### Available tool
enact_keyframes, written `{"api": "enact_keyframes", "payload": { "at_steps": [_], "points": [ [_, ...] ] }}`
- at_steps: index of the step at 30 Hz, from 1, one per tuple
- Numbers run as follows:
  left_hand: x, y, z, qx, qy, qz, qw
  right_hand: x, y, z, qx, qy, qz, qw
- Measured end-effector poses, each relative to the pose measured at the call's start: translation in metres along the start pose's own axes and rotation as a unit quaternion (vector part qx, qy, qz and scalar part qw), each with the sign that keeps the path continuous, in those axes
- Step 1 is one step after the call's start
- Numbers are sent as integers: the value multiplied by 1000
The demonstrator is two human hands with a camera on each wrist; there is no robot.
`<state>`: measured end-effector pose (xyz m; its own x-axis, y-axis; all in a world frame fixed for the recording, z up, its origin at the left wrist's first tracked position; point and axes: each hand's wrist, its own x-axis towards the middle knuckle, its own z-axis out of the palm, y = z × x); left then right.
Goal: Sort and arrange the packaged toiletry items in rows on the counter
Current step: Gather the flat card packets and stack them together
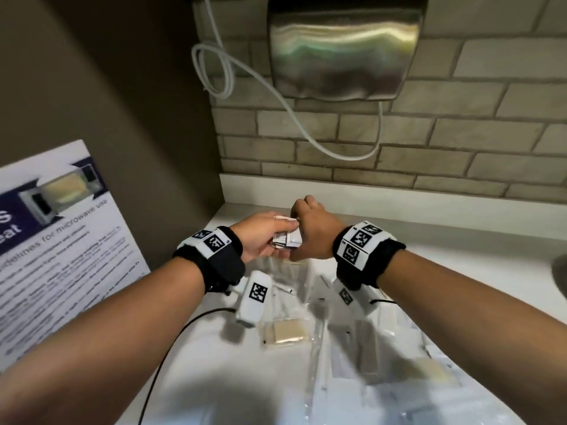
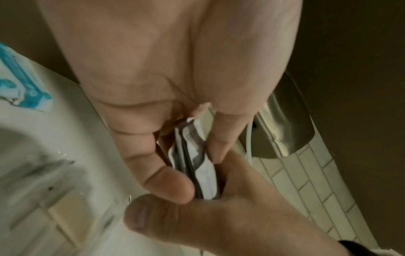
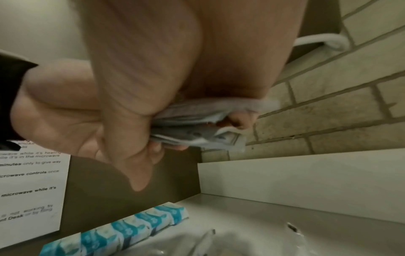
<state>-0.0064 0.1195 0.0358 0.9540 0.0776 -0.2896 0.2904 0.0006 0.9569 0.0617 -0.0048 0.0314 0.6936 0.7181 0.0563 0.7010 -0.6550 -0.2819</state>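
A small stack of white and grey packets [image 1: 287, 238] is held above the back of the white counter [image 1: 460, 265] by both hands. My left hand [image 1: 277, 237] grips it from the left, thumb on top. My right hand [image 1: 299, 223] curls round its right side. In the left wrist view the stack [image 2: 192, 155] sits edge-on between the left hand's thumb and fingers [image 2: 171, 187]. The right wrist view shows the packets [image 3: 197, 124] fanned under my right hand [image 3: 186, 138]. A row of blue and white packets [image 3: 122, 230] lies by the left wall.
Several clear-wrapped items [image 1: 352, 332] and a beige packet [image 1: 287, 334] lie loose on the counter below my wrists. A steel hand dryer [image 1: 343, 53] with a white cord [image 1: 276, 96] hangs on the brick wall. A microwave notice [image 1: 61, 240] leans at the left.
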Motion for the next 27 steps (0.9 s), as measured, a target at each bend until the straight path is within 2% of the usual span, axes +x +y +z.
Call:
{"api": "enact_keyframes", "payload": {
  "at_steps": [3, 6, 9, 12, 21, 27],
  "points": [
    [2, -8, -32, -16, 52, 12, 998, 10, -20, 8, 21, -6, 3, 1000],
    [5, -13, -57, 0, 108, 29, 994, 14, -20, 7, -7, -36, 30, 999],
    [12, -18, -91, 9, 168, 51, 984, 23, -19, 11, -28, -93, 90, 991],
    [19, -19, -110, 30, 190, 67, 979, 36, -21, 27, -54, -162, 134, 976],
    [42, -27, -127, 76, 164, 74, 981, 65, -52, 86, -102, -272, 85, 953],
    [55, -43, -115, 102, 130, 43, 985, 51, -38, 90, -61, -243, 101, 963]
  ]
}}
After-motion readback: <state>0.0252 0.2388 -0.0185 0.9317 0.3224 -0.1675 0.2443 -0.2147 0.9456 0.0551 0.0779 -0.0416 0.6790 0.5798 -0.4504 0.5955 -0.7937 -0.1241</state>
